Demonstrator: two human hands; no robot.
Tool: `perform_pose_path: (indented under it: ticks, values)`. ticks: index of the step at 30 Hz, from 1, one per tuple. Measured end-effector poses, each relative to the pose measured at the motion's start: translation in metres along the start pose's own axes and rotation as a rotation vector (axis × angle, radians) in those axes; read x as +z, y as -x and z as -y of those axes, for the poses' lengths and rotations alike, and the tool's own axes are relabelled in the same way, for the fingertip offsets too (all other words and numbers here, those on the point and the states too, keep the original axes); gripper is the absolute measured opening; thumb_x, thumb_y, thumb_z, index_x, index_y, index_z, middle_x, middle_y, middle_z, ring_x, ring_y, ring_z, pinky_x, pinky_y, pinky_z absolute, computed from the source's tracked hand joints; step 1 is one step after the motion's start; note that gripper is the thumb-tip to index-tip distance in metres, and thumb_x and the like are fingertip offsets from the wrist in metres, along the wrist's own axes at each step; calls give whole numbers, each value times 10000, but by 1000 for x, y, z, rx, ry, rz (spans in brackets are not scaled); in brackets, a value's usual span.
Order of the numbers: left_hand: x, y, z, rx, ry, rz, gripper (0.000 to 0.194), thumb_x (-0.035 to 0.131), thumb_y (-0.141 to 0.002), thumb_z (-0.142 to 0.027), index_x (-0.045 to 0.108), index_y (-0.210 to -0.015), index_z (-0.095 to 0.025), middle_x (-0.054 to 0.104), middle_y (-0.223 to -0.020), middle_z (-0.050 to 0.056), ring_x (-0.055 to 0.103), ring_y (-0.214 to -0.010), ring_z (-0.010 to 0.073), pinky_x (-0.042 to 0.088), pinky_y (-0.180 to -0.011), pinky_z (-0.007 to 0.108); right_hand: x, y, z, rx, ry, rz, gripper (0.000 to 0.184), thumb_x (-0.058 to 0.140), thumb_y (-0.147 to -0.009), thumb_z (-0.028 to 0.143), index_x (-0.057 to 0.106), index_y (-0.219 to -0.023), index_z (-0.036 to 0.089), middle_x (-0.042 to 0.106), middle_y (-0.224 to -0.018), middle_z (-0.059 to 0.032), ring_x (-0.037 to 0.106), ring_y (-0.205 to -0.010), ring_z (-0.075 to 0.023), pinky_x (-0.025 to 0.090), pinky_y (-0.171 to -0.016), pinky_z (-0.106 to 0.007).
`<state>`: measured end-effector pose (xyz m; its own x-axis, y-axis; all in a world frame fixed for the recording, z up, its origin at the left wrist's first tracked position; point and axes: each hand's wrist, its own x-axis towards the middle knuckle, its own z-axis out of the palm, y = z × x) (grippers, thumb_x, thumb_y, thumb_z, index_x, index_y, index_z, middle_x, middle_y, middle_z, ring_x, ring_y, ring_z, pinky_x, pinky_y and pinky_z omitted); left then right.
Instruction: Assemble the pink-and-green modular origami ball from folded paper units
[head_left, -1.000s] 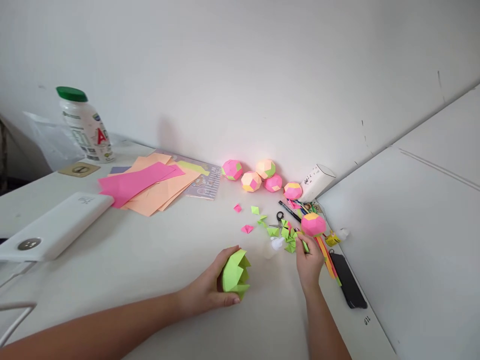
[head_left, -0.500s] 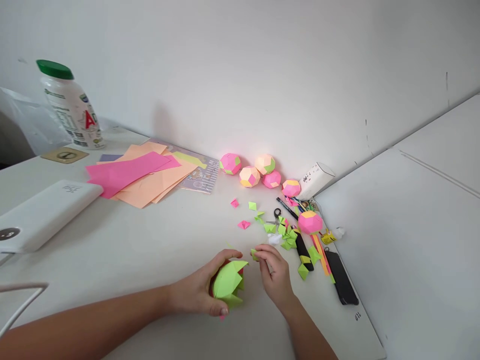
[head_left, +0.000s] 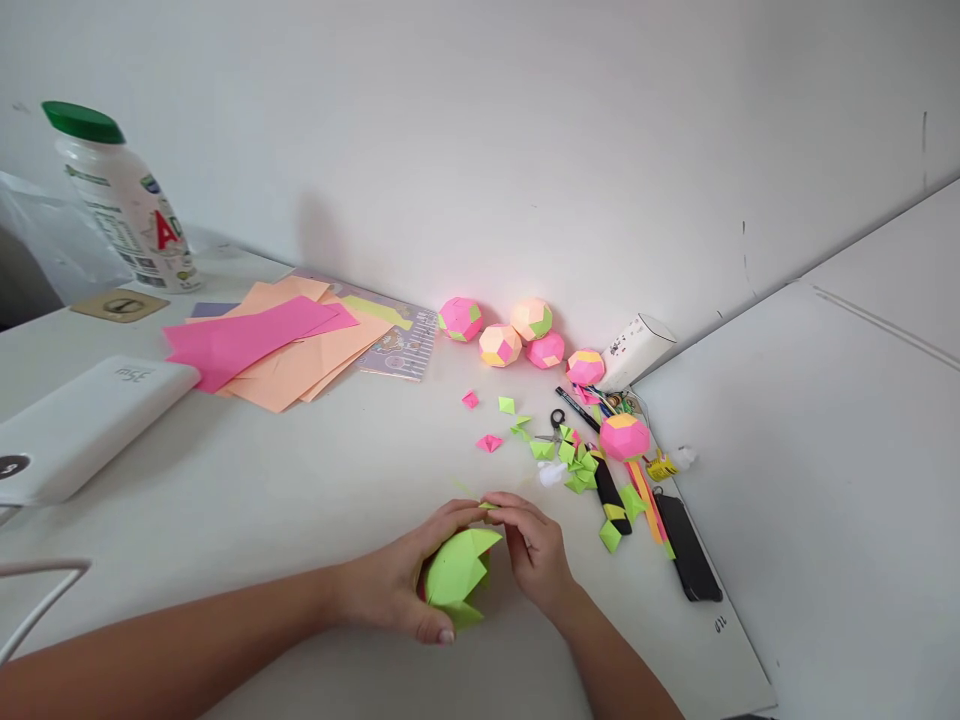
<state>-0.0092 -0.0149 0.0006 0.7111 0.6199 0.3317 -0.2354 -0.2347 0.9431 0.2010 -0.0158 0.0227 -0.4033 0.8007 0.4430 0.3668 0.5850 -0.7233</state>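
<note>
A green folded-paper ball [head_left: 457, 572] with pointed, jagged edges on its right side sits in my left hand [head_left: 401, 580], thumb below and fingers over the top. A bit of red or pink shows at its left edge. My right hand [head_left: 538, 550] pinches a small green folded paper piece [head_left: 487, 505] at the upper edge of the ball, close to my left fingertips. Whether the piece touches the ball I cannot tell. Beyond my right hand lie several loose green paper pieces [head_left: 577, 470] and two pink ones, one a pink folded piece [head_left: 490, 443].
Finished paper balls [head_left: 500, 345] stand along the wall. Scissors [head_left: 556, 422], a black-and-yellow cutter [head_left: 611, 495], a glue bottle [head_left: 667, 462] and a black phone [head_left: 686, 545] lie right. Left are paper sheets [head_left: 277, 345], a white power bank [head_left: 97, 425] and a white bottle [head_left: 124, 200].
My right hand has moved left and slightly up, bringing the small green piece from beside the ball to its upper edge near my left fingers. The view has shifted slightly.
</note>
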Motion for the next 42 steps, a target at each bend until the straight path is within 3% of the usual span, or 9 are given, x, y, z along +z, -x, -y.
perform_pose_path:
  ticks: [9, 13, 17, 20, 23, 26, 31, 35, 42]
  values:
    - [0, 2, 1, -1, -77, 10, 914, 640, -669, -646, 268, -1415, -271, 258, -1444, 141, 242, -1340, 365, 266, -1066, 544, -2, 1, 1, -50, 108, 3, 373, 402, -853, 52, 626, -1082, 242, 671, -1128, -82, 629, -1064, -198, 547, -864, -371]
    - [0, 7, 5, -61, -166, 7, 977, 648, -648, -661, 243, -1435, -248, 234, -1467, 158, 116, -1378, 399, 194, -1076, 591, -16, 2, 4, -88, 280, -390, 279, 450, -788, 45, 650, -848, 230, 652, -776, -41, 635, -739, -180, 537, -638, -314]
    - [0, 9, 8, -53, -167, -39, 964, 642, -654, -664, 238, -1432, -264, 241, -1463, 149, 133, -1376, 384, 207, -1082, 575, -27, 0, -5, 338, 211, -673, 293, 477, -746, 85, 565, -992, 217, 606, -986, -72, 612, -777, -181, 521, -674, -328]
    - [2, 10, 11, -36, -188, -90, 945, 643, -674, -641, 210, -1434, -282, 222, -1479, 141, 83, -1388, 371, 194, -1088, 578, -24, -2, -26, 518, 82, -478, 525, 555, -718, 137, 455, -1226, 225, 514, -1274, -124, 585, -1035, -229, 511, -826, -366]
    - [3, 12, 12, -69, -223, -136, 950, 638, -689, -631, 186, -1445, -276, 175, -1503, 141, 20, -1394, 380, 170, -1093, 592, -13, -1, -47, 512, 69, -267, 553, 641, -730, 247, 458, -1251, 208, 534, -1282, -117, 488, -1205, -262, 401, -1005, -423]
    - [3, 12, 11, -82, -233, -157, 940, 624, -707, -626, 175, -1450, -263, 180, -1499, 149, 29, -1391, 386, 178, -1091, 597, -9, -2, -53, 460, 76, -192, 455, 615, -787, 305, 502, -1211, 183, 599, -1190, -118, 541, -1135, -256, 416, -989, -411]
    - [4, 9, 7, -80, -246, -186, 902, 630, -727, -587, 175, -1438, -271, 196, -1474, 147, 78, -1382, 384, 223, -1085, 583, -30, -5, -24, 330, 121, -241, 429, 623, -808, 327, 523, -1207, 206, 591, -1158, -106, 554, -1080, -252, 465, -901, -378]
    - [4, 8, 6, -63, -294, -245, 893, 647, -736, -539, 164, -1433, -259, 194, -1462, 157, 109, -1372, 390, 237, -1084, 578, -50, 2, 8, 233, 20, -452, 350, 692, -758, 368, 572, -1060, 239, 572, -966, -54, 584, -821, -202, 498, -680, -322]
    - [4, 9, 11, -44, -345, -297, 883, 677, -736, -477, 166, -1427, -270, 186, -1469, 145, 145, -1367, 371, 265, -1087, 542, -34, 13, 45, 22, -190, -393, 246, 662, -780, 395, 576, -959, 252, 514, -744, -5, 530, -640, -165, 422, -509, -262]
